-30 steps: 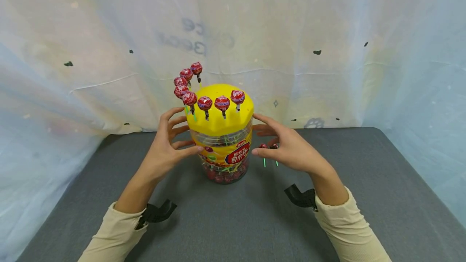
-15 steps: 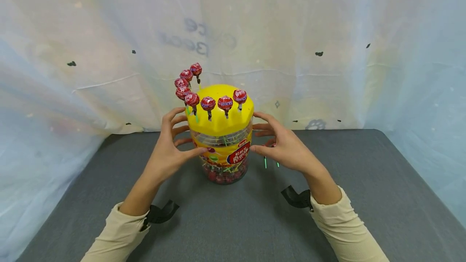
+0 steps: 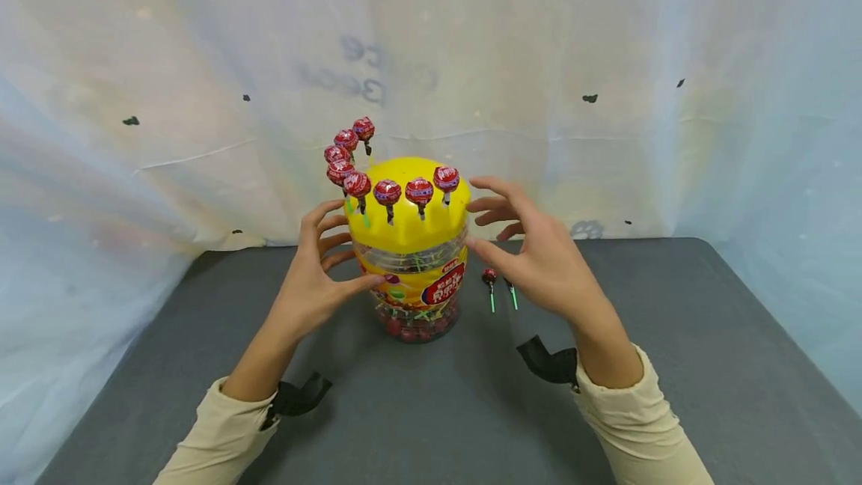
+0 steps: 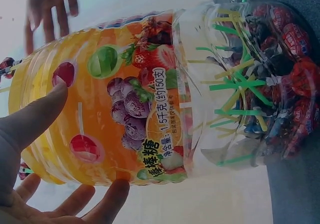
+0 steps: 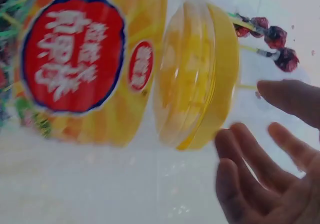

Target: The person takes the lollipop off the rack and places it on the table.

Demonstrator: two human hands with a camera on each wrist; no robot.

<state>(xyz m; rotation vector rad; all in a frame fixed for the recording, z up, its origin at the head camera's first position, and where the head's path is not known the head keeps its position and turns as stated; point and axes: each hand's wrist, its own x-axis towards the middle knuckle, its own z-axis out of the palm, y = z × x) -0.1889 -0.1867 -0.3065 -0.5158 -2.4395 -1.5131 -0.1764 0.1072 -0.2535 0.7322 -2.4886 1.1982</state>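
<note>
A clear plastic lollipop jar (image 3: 411, 290) with a yellow lid (image 3: 404, 221) stands upright on the table. Several red-wrapped lollipops (image 3: 387, 192) stick up from the lid's rim along its left and front. My left hand (image 3: 311, 287) holds the jar's left side, thumb on the fruit label (image 4: 132, 104) and fingers curved round behind. To the right of the lid is my right hand (image 3: 539, 253), its fingers spread and holding nothing. Two loose lollipops (image 3: 489, 276) lie on the table below that hand, one partly hidden by it. More lollipops (image 4: 295, 39) fill the jar's bottom.
The grey table (image 3: 417, 410) has its back edge behind the jar. A pale printed curtain (image 3: 512, 58) hangs behind and at both sides. Black straps (image 3: 548, 360) stick out at both wrists.
My right hand has come off the jar's side and risen beside the lid, uncovering the loose lollipops. My left hand stays at the jar; the jar has barely moved.
</note>
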